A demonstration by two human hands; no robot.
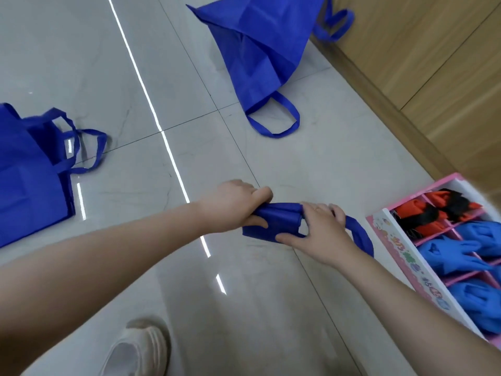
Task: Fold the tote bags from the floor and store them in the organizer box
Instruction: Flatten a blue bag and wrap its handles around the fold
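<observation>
A blue tote bag [276, 221], folded into a small tight bundle, is held just above the grey floor between both hands. My left hand [233, 207] grips its left end, fingers curled over the top. My right hand [320, 232] grips the right end, thumb underneath, and a blue handle loop [362, 234] trails out past my wrist. The organizer box [406, 256], pink and white with a grid of compartments, stands at the right edge; folded blue bags [455, 253] and orange-and-black ones [444, 210] fill its cells.
Two unfolded blue tote bags lie on the tiled floor: one [260, 55] at the top centre by the wooden wall panel [433, 63], another [29, 172] at the left edge. My pale shoe [135, 348] shows at the bottom.
</observation>
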